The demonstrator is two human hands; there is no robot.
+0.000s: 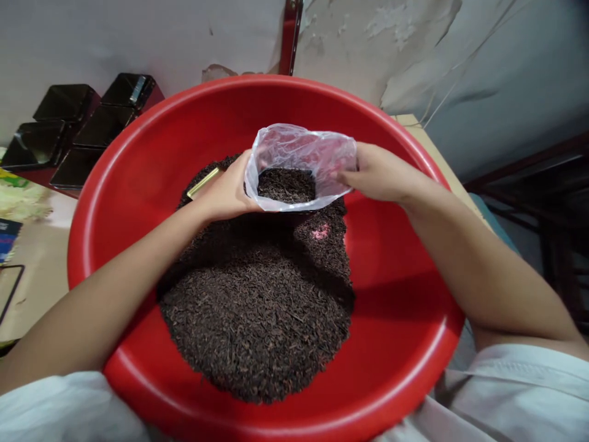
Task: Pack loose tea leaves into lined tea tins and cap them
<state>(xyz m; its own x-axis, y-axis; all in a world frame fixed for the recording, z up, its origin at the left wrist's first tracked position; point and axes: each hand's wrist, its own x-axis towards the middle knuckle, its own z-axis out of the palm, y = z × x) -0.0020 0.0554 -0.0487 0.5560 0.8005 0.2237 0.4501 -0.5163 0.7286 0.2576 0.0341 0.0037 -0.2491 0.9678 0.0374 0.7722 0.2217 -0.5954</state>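
Observation:
A big red plastic basin point(396, 294) fills the view, holding a heap of dark loose tea leaves point(257, 307). Over the far part of the heap I hold a clear plastic bag point(299, 153) open, with dark leaves inside it. My left hand point(227, 193) is closed on the bag's left rim. My right hand point(372, 172) pinches the right rim. A thin gold-coloured piece point(204, 182) sticks out of the leaves just behind my left hand; I cannot tell if the hand touches it.
Several dark square tins point(78, 129) stand at the back left against the cracked wall. A beige tabletop point(32, 270) with printed paper lies to the left. A dark wooden frame point(552, 202) stands at the right.

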